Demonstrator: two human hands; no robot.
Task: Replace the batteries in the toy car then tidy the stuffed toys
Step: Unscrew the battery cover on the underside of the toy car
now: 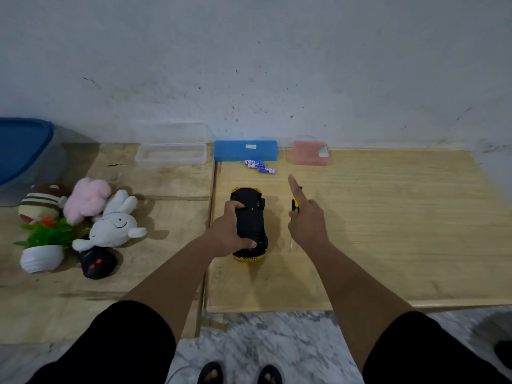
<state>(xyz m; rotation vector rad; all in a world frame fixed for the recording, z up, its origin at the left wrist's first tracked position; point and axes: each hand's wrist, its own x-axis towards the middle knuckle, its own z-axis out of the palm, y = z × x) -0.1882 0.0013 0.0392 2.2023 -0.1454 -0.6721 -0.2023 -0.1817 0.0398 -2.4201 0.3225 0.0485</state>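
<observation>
**Car flipped, screwdriver in hand**

Marble floor runs under the low wooden desk (388, 245). Nearest, the left hand (227, 231) grips the toy car (249, 223), upside down, black underside showing. It looks like light, rigid plastic, probably best clamped across the body sides, clear of the wheels. Beside it the right hand (306, 220) curls round a yellow-handled screwdriver (294, 205), forefinger pointing out. Further off lie the batteries (260, 166), small and likely to roll; their print is too blurred to read. Stuffed toys (91, 214) heap at left
</observation>
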